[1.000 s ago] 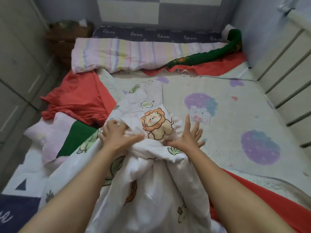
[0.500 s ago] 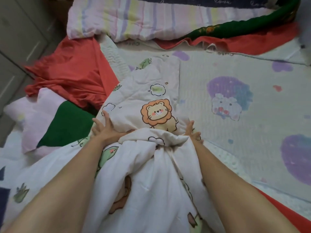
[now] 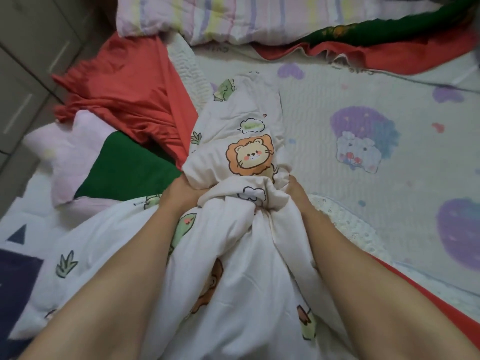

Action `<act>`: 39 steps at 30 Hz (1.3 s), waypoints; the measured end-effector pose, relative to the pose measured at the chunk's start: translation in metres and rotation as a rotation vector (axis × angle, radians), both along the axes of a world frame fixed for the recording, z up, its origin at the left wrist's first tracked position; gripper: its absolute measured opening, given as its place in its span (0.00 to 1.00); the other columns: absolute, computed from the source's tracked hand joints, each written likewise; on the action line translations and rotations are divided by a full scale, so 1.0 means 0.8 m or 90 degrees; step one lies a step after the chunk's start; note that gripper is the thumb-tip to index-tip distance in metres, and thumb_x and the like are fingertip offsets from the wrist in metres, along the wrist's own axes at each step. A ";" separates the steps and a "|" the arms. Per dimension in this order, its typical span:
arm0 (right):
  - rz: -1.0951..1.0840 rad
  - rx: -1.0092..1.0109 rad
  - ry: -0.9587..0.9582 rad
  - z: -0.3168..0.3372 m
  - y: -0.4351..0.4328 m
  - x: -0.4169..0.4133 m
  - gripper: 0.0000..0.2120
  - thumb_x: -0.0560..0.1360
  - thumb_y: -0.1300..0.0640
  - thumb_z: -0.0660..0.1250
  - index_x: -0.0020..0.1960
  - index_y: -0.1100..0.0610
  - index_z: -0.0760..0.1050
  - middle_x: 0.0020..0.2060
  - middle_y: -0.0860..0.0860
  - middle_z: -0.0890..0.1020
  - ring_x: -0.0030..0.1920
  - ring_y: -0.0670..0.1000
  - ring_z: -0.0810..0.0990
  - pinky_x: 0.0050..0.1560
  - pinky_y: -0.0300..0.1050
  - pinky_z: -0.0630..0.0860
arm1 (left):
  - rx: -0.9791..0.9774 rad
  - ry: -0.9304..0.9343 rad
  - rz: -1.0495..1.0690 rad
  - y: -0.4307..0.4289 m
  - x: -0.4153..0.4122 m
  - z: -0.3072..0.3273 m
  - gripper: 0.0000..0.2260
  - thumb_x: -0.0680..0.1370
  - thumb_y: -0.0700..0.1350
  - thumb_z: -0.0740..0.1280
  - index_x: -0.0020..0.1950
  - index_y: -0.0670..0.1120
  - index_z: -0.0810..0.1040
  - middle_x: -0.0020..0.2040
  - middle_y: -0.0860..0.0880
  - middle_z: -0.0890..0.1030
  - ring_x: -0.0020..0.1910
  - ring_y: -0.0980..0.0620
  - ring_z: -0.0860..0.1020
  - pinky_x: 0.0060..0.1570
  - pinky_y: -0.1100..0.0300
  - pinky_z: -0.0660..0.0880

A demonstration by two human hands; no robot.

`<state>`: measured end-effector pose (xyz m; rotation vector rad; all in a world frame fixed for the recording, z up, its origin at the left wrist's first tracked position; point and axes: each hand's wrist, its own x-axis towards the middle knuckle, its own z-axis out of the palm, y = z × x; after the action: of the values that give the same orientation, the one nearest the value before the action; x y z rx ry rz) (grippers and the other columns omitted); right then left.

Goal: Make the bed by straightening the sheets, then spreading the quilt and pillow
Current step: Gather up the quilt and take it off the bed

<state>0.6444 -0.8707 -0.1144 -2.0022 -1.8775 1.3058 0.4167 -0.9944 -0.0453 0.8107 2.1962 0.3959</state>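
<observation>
Quilt [image 3: 233,255] is lying bunched near the bed's [image 3: 324,105] front edge, both the left hand [image 3: 179,193] and right hand [image 3: 293,190] gripping its gathered folds.

White lion-print cloth quilt [image 3: 241,281]: matt, soft, deeply creased. Pale purple-printed quilted bed pad [image 3: 324,105]: matt cloth, ribbed stitch lines, slightly rough. Orange-red cloth sheet [image 3: 124,84]: smooth, matt, rumpled. Pastel-striped padded bedding [image 3: 233,16]: matt cloth. Grey cupboard doors [image 3: 31,48]: smooth, low sheen; material unclear.
</observation>
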 end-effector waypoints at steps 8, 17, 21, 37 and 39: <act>0.006 0.160 0.031 0.140 -0.102 -0.003 0.23 0.77 0.46 0.64 0.60 0.64 0.71 0.54 0.63 0.79 0.54 0.63 0.77 0.51 0.52 0.72 | 0.138 -0.052 0.073 -0.072 0.028 0.069 0.34 0.53 0.70 0.65 0.53 0.52 0.80 0.51 0.47 0.83 0.51 0.44 0.80 0.53 0.47 0.78; -0.023 0.390 0.140 0.324 -0.249 -0.013 0.11 0.74 0.59 0.70 0.45 0.56 0.66 0.39 0.55 0.74 0.41 0.52 0.71 0.38 0.45 0.63 | 0.396 -0.141 0.102 -0.213 0.016 0.216 0.26 0.54 0.66 0.71 0.44 0.51 0.77 0.45 0.49 0.82 0.49 0.47 0.81 0.54 0.48 0.78; -0.006 0.485 0.193 0.434 -0.324 -0.033 0.11 0.72 0.56 0.72 0.47 0.57 0.70 0.40 0.56 0.74 0.41 0.52 0.71 0.39 0.43 0.63 | 0.476 -0.060 0.074 -0.283 -0.012 0.307 0.29 0.59 0.67 0.72 0.52 0.50 0.81 0.51 0.47 0.84 0.53 0.47 0.81 0.52 0.45 0.79; 0.260 0.542 0.463 0.674 -0.569 -0.288 0.31 0.60 0.35 0.58 0.46 0.62 0.74 0.37 0.55 0.76 0.39 0.51 0.71 0.40 0.40 0.63 | 0.644 0.195 0.268 -0.649 -0.165 0.574 0.28 0.62 0.69 0.67 0.53 0.51 0.80 0.51 0.48 0.84 0.52 0.48 0.81 0.54 0.46 0.78; 0.324 0.518 0.503 0.683 -0.595 -0.332 0.21 0.69 0.45 0.67 0.45 0.64 0.74 0.38 0.56 0.78 0.40 0.50 0.71 0.40 0.39 0.63 | 0.629 0.245 0.318 -0.697 -0.179 0.586 0.27 0.62 0.71 0.65 0.50 0.52 0.80 0.48 0.50 0.84 0.50 0.50 0.81 0.53 0.48 0.78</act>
<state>0.3787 -1.3464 0.4317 -0.5252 -2.0149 0.9269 0.2738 -1.5522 0.4236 0.8452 2.5116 1.7897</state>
